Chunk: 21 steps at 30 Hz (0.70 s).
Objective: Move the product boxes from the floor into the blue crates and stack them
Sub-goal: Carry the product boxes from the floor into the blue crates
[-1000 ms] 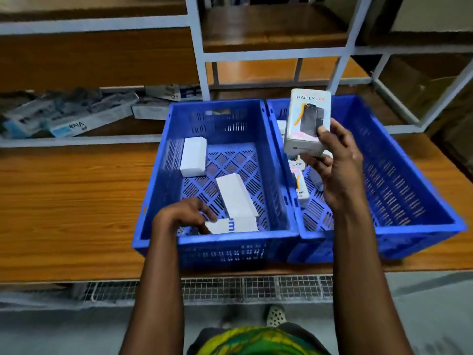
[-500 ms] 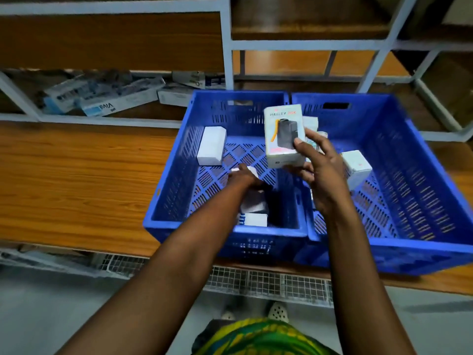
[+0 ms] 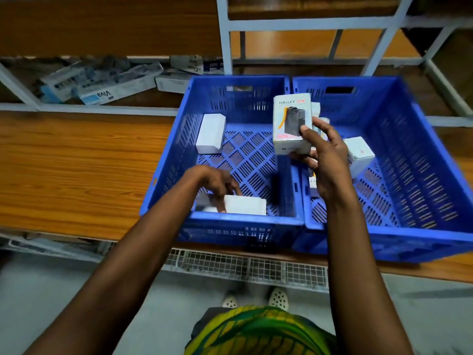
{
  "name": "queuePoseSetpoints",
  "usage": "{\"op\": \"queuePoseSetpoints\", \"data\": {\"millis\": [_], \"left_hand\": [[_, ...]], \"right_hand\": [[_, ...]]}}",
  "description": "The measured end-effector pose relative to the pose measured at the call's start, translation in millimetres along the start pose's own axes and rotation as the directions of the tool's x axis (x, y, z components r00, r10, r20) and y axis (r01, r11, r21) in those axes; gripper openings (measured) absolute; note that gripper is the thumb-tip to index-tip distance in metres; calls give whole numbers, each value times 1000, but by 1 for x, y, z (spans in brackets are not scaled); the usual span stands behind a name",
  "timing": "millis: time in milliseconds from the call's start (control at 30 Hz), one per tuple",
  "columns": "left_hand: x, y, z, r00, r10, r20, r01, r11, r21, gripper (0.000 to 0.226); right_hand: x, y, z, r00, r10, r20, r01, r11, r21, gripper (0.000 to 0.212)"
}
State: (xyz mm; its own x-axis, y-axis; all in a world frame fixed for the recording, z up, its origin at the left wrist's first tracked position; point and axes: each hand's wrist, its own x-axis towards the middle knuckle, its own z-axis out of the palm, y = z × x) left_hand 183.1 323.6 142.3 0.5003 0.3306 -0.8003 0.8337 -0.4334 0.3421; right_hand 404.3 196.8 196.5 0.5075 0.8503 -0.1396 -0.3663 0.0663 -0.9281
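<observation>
A: Where do the two crates stand?

B: Side by side and touching, on the wooden tabletop (image 3: pixel 76 162). The left blue crate (image 3: pixel 166 175) has one white box (image 3: pixel 211 133) lying at its far left, against the wall, and another white box (image 3: pixel 245 204) flat at the near wall.

A: And the person's hands?

B: The left hand (image 3: pixel 217 184) reaches down into the left crate, fingers curled onto the near white box; its grip is on that box, though blur hides how firmly. The right hand (image 3: pixel 323 160) is raised above the seam between the crates, closed around a "HALLEY 20K" box (image 3: pixel 291 124), held upright with the printed face toward the camera.

A: What does the right blue crate (image 3: pixel 422 175) hold?

B: A pale box (image 3: pixel 358 156) tilted near its middle, plus a few more boxes mostly hidden behind the right hand; they cannot be counted.

A: Anything behind?

B: Flat packs (image 3: pixel 102 83) lie scattered on the lower shelf behind the left crate, under a grey metal rack frame (image 3: pixel 224 47).
</observation>
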Motion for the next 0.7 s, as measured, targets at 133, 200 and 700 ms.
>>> {"op": "queuePoseSetpoints", "data": {"millis": [133, 200, 700], "left_hand": [[1, -4, -13, 907, 32, -421, -160, 949, -273, 62], [-3, 13, -24, 736, -24, -676, -332, 858, -391, 47], [33, 154, -40, 375, 140, -917, -736, 646, -202, 9]], "right_hand": [[7, -4, -19, 998, -2, -63, 0, 999, -36, 42], [8, -6, -32, 996, -18, -85, 12, 998, -69, 42], [4, -21, -135, 842, 533, -82, -360, 444, -820, 16]]}}
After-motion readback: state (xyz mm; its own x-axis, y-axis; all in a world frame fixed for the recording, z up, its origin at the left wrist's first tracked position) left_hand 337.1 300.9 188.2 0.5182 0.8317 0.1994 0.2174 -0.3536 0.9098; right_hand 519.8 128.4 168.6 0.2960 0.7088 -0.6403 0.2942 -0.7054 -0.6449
